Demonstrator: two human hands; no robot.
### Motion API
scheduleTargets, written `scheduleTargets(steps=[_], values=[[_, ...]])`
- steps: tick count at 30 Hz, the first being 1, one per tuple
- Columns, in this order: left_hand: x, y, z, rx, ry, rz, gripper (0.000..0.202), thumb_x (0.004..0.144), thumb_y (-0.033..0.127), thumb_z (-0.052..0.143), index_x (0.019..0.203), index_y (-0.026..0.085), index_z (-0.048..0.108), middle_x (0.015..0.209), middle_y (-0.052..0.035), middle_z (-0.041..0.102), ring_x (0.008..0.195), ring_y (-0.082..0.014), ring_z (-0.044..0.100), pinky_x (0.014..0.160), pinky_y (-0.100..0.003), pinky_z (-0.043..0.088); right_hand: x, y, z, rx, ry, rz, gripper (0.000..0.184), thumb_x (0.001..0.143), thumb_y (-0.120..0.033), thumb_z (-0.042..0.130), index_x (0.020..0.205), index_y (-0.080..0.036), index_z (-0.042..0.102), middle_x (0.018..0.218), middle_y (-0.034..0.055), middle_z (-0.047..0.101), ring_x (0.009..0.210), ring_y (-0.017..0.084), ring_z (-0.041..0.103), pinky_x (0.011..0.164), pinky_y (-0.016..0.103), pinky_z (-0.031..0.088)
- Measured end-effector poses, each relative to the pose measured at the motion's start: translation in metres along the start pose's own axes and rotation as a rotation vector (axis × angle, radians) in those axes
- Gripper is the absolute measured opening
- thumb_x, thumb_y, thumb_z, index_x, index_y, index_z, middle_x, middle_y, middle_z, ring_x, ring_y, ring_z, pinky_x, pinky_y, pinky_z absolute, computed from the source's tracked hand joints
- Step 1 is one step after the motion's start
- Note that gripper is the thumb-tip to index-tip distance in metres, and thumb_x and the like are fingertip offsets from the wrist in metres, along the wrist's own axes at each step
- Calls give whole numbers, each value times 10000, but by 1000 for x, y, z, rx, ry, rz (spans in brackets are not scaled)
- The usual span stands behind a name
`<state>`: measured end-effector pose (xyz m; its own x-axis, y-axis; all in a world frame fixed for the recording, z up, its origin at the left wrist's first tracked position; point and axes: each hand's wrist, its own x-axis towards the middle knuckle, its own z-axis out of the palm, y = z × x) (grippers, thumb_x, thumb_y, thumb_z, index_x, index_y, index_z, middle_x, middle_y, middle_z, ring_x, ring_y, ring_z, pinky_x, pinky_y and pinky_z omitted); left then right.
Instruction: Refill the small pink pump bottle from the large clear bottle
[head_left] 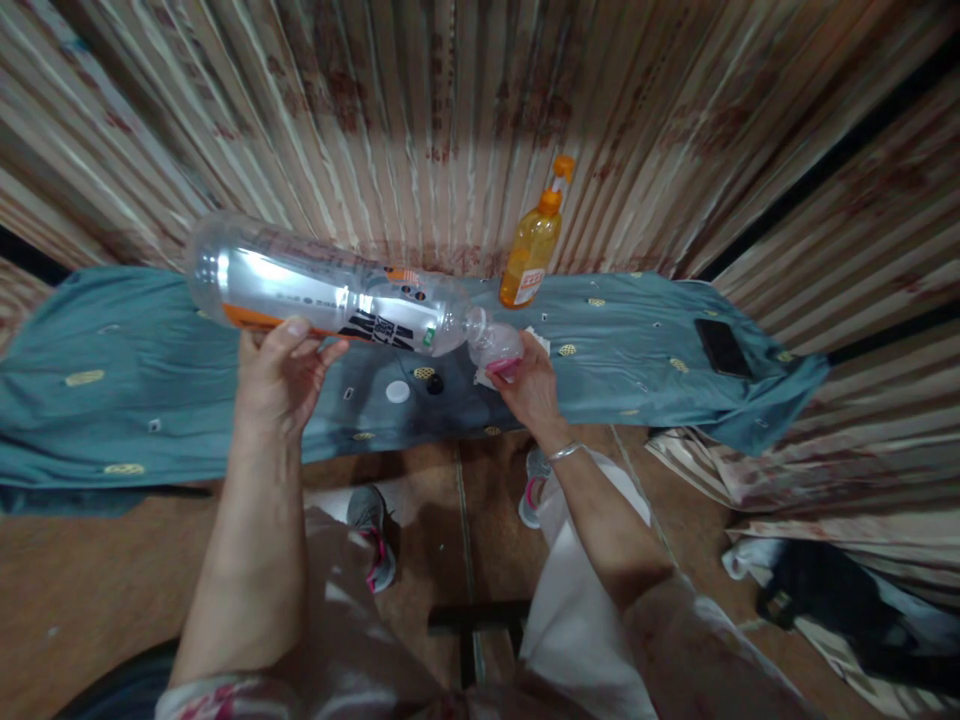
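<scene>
My left hand (pixel 283 370) is closed around a large clear plastic bottle (pixel 330 300) with a silver and orange label. The bottle lies almost level in the air, its neck pointing right. At its mouth is a small clear rounded container (pixel 493 345) with a pink part, and my right hand (pixel 531 385) grips this from the right. The two openings seem to meet, but I cannot tell whether liquid passes between them. A white cap (pixel 397 391) and a small black cap (pixel 434 384) rest on the cloth below. Something white and crumpled (pixel 541 342) shows partly behind my right hand.
An orange pump bottle (pixel 532 250) of yellow-orange liquid stands at the back of the blue-green cloth (pixel 622 390) covering a narrow table. Toward the right end lies a black phone (pixel 721 347). A pleated curtain (pixel 420 130) hangs behind. Dark bags or clothes (pixel 832 595) sit at lower right.
</scene>
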<state>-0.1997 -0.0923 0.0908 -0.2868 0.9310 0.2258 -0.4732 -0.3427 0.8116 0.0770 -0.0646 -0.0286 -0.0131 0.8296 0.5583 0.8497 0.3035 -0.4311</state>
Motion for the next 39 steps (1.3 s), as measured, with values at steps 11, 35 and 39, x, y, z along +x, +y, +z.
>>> scheduleTargets(steps=[11, 35, 39], values=[[-1, 1, 2, 3, 33, -18, 379, 418, 227, 850, 705, 149, 615, 573, 28, 620, 480, -89, 580, 473, -208, 573, 1, -3, -2, -19, -2, 2, 733, 771, -438, 670, 1308, -46, 363, 1275, 239, 525, 1227, 325, 488, 1049, 493, 400], [0, 0, 1, -22, -2, -12, 357, 468, 204, 827, 733, 163, 592, 434, 88, 423, 484, -98, 562, 508, -213, 582, 1, -3, -2, -11, -5, 13, 713, 798, -476, 618, 1319, -68, 351, 1282, 230, 526, 1241, 316, 477, 1049, 502, 393], [-1, 0, 2, -20, 26, -9, 386, 451, 192, 827, 748, 180, 580, 440, 88, 442, 492, -106, 569, 499, -224, 584, 1, -5, -3, -3, -6, 22, 711, 787, -443, 641, 1313, -57, 359, 1275, 235, 530, 1232, 320, 484, 1041, 494, 402]])
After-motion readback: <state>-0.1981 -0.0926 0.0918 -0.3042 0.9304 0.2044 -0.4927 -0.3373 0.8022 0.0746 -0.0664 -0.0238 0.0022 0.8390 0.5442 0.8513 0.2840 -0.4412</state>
